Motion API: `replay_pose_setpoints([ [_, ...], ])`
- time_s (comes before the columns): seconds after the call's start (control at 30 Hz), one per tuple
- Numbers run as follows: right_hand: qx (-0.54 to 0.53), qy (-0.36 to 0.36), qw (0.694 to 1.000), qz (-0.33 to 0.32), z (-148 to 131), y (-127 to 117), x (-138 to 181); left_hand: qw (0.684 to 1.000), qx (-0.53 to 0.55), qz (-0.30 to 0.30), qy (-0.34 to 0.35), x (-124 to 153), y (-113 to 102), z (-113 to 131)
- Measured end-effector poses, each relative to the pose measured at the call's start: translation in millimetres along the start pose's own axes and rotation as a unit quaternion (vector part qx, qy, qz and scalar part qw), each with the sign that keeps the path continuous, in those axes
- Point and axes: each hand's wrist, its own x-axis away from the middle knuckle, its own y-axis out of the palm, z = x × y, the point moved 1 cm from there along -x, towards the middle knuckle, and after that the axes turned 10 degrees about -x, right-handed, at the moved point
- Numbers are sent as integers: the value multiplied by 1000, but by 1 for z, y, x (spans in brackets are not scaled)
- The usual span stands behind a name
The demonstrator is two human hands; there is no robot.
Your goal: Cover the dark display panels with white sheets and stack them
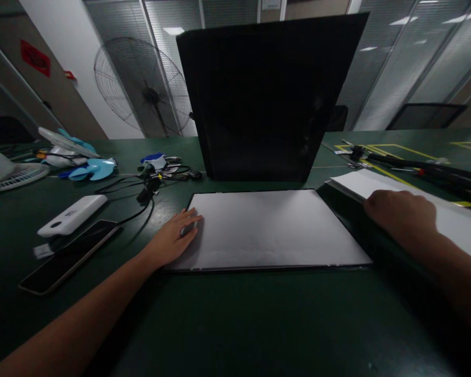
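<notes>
A flat white panel with a thin dark rim lies on the green table in front of me. My left hand rests at its left edge, fingers apart, with the fingertips over the white surface. A small greyish shape shows between the thumb and fingers, too unclear to name. To the right, my right hand is closed on the near left edge of white sheets, its fingertips hidden from view. Those sheets lie to the right of the panel, apart from it.
Behind the panel stands a large black upright board. On the left are a phone, a white power bank, cables and light blue fan blades. Dark rods lie at the right. A large fan stands behind.
</notes>
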Motion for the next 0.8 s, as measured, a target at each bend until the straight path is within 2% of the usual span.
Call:
replay_pose_setpoints([
  [0.07, 13, -50, 999, 1, -23, -4, 15, 1000, -1, -1, 1, 0, 0, 0],
  [0.17, 25, -164, 986, -17, -63, -5, 46, 1000, -3, -7, 3, 0, -2, 1],
  [0.33, 6, -353, 934, -56, -109, -1, 102, 1000, 6, -3, 1, 1, -4, 4],
  [0.4, -24, -436, 899, -45, -117, 2, 118, 1000, 14, 2, -2, 1, -4, 4],
  [0.5, -120, -567, 814, 27, -123, 7, 134, 999, 35, 6, -10, 2, -5, 5],
  [0.6, -199, -640, 739, 66, -125, 13, 139, 999, 46, -8, -20, 3, -7, 7],
  [0.7, -229, -669, 706, 30, -126, 18, 139, 999, 39, -23, -23, 3, -8, 8],
  [0.8, -251, -684, 683, -50, -125, 19, 139, 999, 25, -27, -23, 2, -6, 8],
])
